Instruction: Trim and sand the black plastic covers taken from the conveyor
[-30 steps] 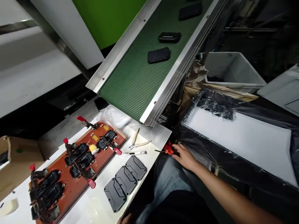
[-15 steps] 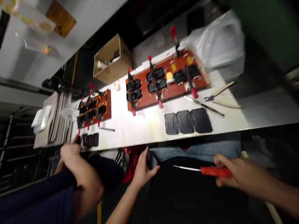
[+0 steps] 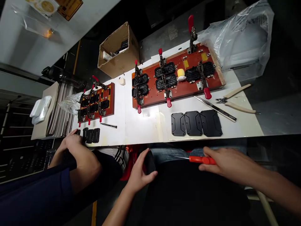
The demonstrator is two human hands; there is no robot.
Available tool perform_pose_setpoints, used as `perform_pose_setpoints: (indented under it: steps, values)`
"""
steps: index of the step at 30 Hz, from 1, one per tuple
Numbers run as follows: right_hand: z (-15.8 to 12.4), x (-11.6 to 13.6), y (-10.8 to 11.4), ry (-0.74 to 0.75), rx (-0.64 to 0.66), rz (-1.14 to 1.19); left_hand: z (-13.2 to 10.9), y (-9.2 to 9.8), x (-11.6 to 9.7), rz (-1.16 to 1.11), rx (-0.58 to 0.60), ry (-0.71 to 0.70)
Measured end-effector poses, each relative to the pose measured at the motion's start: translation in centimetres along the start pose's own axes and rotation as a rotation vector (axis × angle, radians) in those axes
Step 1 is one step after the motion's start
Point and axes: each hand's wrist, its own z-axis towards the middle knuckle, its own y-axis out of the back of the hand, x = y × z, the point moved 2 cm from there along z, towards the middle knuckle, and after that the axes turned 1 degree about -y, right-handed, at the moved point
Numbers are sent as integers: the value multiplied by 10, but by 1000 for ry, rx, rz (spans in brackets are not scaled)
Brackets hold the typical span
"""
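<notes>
Right hand (image 3: 225, 163) is closed round the red handle of a thin-bladed red-handled knife (image 3: 199, 159), held below the near edge of the white worktop (image 3: 143, 125), over the person's lap. The tool's long axis runs roughly parallel to that near edge — blade tip pointing toward the left hand, handle end buried in the right palm.

Left hand (image 3: 139, 174) is clenched on a small black plastic part (image 3: 149, 162), thumb side up; the part sits just off the blade tip, near but not touching as far as can be told. So the knife lies to the right of the held part, w/ the tip aimed at it.

On the worktop, just beyond the near edge and above the knife, three flat black plastic covers (image 3: 196, 123) lie in a row. Behind them sits a long red-brown jig board w/ red toggle clamps (image 3: 176, 78), and toward the right edge a pair of cream-handled cutters (image 3: 235, 99).

At the left end of the worktop a co-worker's hand (image 3: 72, 141) rests by a smaller red-brown jig board (image 3: 96, 102) — apart from the person's own hands
</notes>
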Motion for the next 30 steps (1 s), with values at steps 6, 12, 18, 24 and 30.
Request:
perform_pose_setpoints:
  steps: [6,12,18,24,30]
  values:
    - [-7,1,-28,-14,89,98,86,71,-35,277,-174,-253]
    - [-7,15,-35,-25,8,153,157,49,-64,387,66,-487]
    - [-10,11,-34,-45,-11,181,186,5,-117,328,143,-636]
    - [-20,-9,-22,20,47,230,91,36,-86,229,176,-344]
    - [-8,-5,10,110,32,223,-24,25,-9,174,226,10]
